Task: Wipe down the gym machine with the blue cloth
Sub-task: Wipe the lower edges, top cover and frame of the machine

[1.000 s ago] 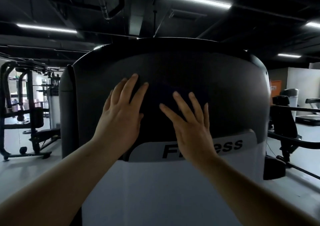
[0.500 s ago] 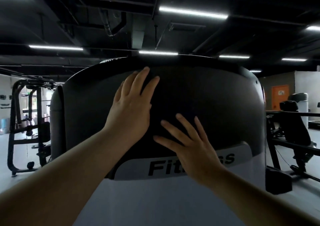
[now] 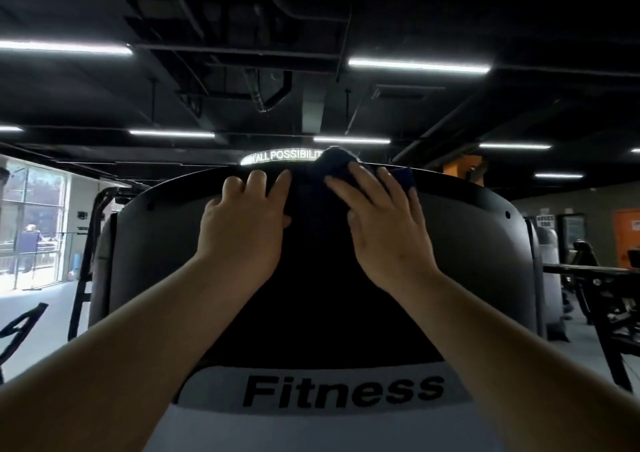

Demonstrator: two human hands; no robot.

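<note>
The gym machine's tall shroud [image 3: 467,243] fills the head view, dark above and white below with the word "Fitness". A dark blue cloth [image 3: 337,162] is bunched over its curved top edge, with a blue corner showing past my right fingers. My right hand [image 3: 384,223] lies on the cloth and presses it against the top rim. My left hand [image 3: 242,223] is just left of it, fingers curled over the rim and its thumb side on the cloth's left edge. Most of the cloth is hidden under my hands.
A black weight rack [image 3: 90,243] stands to the left in front of a bright window, with a person [image 3: 29,243] far outside. To the right are benches and frames [image 3: 588,278] and an orange door [image 3: 627,236]. A lit sign [image 3: 280,156] glows behind the shroud.
Both hands have slid the cloth upward from the middle of the dark panel to its top rim. The view has tilted up, so the whole word "Fitness" now shows.
</note>
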